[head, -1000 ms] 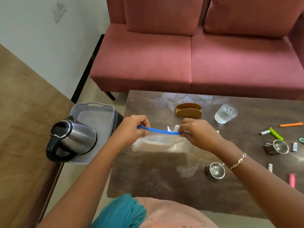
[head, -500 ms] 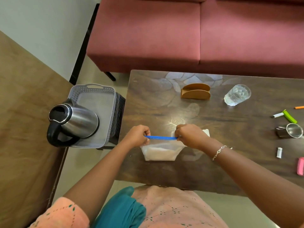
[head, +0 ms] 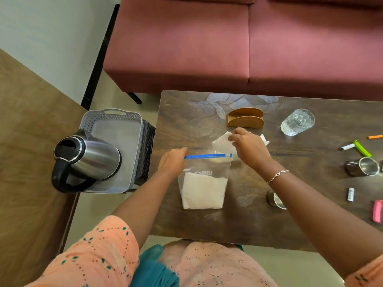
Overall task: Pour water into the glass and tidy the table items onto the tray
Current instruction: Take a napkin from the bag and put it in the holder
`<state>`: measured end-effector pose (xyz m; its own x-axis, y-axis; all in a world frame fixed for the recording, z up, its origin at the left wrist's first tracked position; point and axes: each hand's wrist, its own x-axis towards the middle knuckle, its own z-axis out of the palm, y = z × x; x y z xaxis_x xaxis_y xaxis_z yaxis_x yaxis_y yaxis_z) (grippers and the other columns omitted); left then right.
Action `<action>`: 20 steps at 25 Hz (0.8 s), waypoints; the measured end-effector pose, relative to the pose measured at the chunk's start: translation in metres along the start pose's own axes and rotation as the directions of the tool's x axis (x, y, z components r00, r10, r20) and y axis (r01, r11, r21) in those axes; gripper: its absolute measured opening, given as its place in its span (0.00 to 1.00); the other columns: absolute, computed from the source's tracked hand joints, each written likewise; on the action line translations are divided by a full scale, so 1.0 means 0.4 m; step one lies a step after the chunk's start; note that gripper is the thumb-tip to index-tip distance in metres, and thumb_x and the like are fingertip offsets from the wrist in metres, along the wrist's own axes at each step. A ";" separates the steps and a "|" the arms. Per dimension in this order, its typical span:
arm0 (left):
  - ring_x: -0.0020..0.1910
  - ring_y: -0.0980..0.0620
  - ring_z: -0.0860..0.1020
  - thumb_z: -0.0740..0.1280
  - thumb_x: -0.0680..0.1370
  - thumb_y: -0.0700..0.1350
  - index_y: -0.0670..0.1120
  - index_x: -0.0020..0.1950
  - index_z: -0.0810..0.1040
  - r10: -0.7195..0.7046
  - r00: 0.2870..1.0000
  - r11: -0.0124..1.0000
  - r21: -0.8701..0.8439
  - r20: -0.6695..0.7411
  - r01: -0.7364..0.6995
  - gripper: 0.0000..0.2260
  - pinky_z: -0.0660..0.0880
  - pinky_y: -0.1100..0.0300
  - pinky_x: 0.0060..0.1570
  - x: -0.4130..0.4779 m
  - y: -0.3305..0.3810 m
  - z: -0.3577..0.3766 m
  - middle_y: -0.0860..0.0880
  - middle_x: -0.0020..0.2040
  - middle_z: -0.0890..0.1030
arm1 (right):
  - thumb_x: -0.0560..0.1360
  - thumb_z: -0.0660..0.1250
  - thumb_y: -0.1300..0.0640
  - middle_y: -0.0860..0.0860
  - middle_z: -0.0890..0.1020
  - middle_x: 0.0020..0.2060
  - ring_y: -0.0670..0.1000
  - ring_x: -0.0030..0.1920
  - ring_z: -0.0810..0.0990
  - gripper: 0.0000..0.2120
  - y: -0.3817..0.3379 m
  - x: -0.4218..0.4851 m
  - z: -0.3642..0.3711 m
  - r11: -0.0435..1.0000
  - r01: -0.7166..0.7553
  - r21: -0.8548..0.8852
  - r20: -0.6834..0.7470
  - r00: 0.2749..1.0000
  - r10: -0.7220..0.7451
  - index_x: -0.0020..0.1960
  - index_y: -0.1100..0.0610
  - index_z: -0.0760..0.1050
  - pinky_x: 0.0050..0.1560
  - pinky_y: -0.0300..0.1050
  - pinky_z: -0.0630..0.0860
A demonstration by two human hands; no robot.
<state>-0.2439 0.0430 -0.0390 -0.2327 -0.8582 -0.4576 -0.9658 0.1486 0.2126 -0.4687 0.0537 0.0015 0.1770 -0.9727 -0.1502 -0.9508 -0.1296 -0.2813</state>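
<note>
Both arms come in from the bottom of the frame, bare below short peach dotted sleeves. Left hand [head: 173, 161], just left of frame centre, is curled w/ fingers pinched on the left end of a clear plastic zip bag's blue seal strip [head: 207, 156]. Right hand [head: 249, 147], right of centre & slightly higher, palm down, fingertips nipping a white paper napkin [head: 222, 144]. Thin silver chain bracelet [head: 277, 175] on the right wrist; forearm runs off lower right.

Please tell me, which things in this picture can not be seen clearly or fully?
Head view only:
- Small steel cup: mostly hidden under the right forearm.
- Pink item and orange pen: cut by the right edge.
- Zip bag print: too small to read.
- Tissue: partly covered by the right hand.
</note>
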 end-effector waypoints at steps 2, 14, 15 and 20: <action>0.48 0.44 0.75 0.62 0.76 0.37 0.43 0.53 0.70 0.009 1.000 1.000 0.021 0.007 -0.009 0.06 0.68 0.55 0.41 0.009 0.003 0.001 0.44 0.52 0.76 | 0.70 0.67 0.69 0.56 0.79 0.53 0.62 0.45 0.79 0.14 0.012 -0.001 -0.018 0.999 -0.014 0.048 -0.085 0.996 0.018 0.55 0.62 0.78 0.39 0.48 0.74; 0.69 0.54 0.63 0.76 0.67 0.48 0.55 0.72 0.60 0.154 0.972 0.720 -0.653 -0.179 -0.234 0.39 0.61 0.59 0.64 -0.039 0.152 -0.220 0.51 0.72 0.63 | 0.69 0.63 0.75 0.51 0.80 0.41 0.54 0.41 0.78 0.17 -0.003 -0.027 -0.233 0.810 0.133 0.571 -0.269 0.963 0.031 0.43 0.56 0.82 0.42 0.44 0.73; 0.69 0.56 0.62 0.76 0.66 0.49 0.58 0.72 0.58 0.197 0.965 0.697 -0.667 -0.175 -0.263 0.40 0.61 0.59 0.64 -0.047 0.156 -0.250 0.52 0.72 0.61 | 0.69 0.63 0.75 0.48 0.79 0.39 0.52 0.41 0.77 0.18 -0.003 -0.031 -0.269 0.759 0.140 0.636 -0.220 0.976 0.004 0.42 0.54 0.81 0.43 0.41 0.72; 0.62 0.55 0.71 0.76 0.67 0.47 0.51 0.60 0.76 0.363 0.926 0.626 -0.711 -0.100 -0.321 0.22 0.64 0.59 0.60 -0.062 0.178 -0.368 0.52 0.63 0.74 | 0.68 0.64 0.76 0.46 0.80 0.34 0.46 0.37 0.77 0.17 0.003 -0.039 -0.410 0.525 0.160 0.836 -0.098 0.985 -0.145 0.38 0.55 0.80 0.41 0.38 0.74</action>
<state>-0.2900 0.0027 0.1145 -0.5547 -0.7901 -0.2608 -0.4480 0.0195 0.8938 -0.5144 0.0370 0.1591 0.2868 -0.9579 -0.0140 -0.2578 -0.0631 -0.9641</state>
